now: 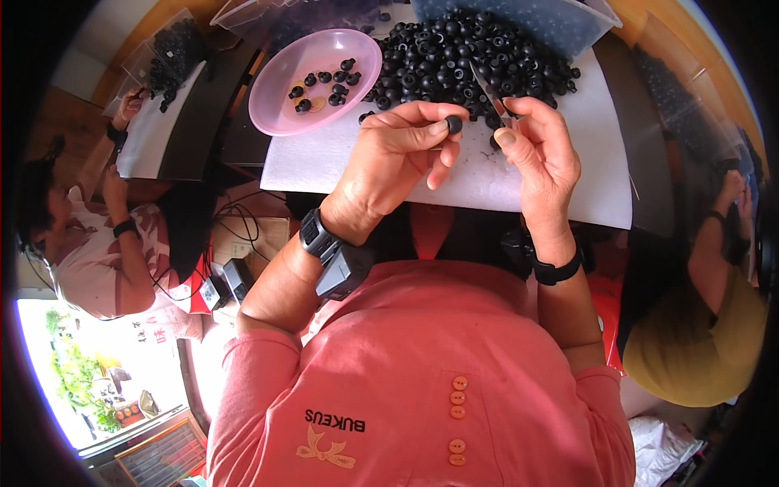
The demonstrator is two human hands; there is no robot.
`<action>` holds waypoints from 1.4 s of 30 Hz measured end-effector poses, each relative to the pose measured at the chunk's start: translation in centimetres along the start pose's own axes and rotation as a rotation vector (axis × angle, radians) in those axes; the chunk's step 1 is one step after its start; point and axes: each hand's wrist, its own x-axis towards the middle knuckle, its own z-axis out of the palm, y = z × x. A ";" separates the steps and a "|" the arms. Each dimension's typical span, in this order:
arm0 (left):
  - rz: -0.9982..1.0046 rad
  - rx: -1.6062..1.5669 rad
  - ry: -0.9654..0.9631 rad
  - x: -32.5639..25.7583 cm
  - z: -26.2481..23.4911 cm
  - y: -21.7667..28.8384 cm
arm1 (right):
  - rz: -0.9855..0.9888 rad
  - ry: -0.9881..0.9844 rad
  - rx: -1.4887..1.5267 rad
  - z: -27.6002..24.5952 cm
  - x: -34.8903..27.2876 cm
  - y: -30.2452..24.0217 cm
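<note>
My left hand (381, 158) pinches a small round black plastic part (454, 125) between thumb and forefinger, above the near part of a white foam sheet (580, 178). A slim, pointed metal blade (488, 91) is gripped in my right hand (545, 154), its tip pointing away from me. The blade is to the right of the held part and apart from it. Just beyond both hands lies a heap of similar black knobbed parts (454, 61). Left of the heap, a pink plastic bowl (264, 105) contains several of these parts.
Translucent plastic bins (580, 28) stand behind the heap. Another person (105, 260) works at a table on the left, and a person in a yellow-brown top (690, 349) sits at the right. Black cables (235, 215) hang beside a cardboard box at my left.
</note>
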 end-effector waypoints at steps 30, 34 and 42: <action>0.746 1.684 -0.166 2.5 0.8 0.1 | -0.026 0.140 0.248 -1.2 -0.7 -0.1; 0.530 1.527 0.037 0.6 0.8 0.1 | -0.051 0.111 0.239 -1.2 -0.7 0.0; 0.799 1.879 0.062 2.1 1.4 -1.7 | -0.034 0.074 0.179 -1.2 -0.8 -0.3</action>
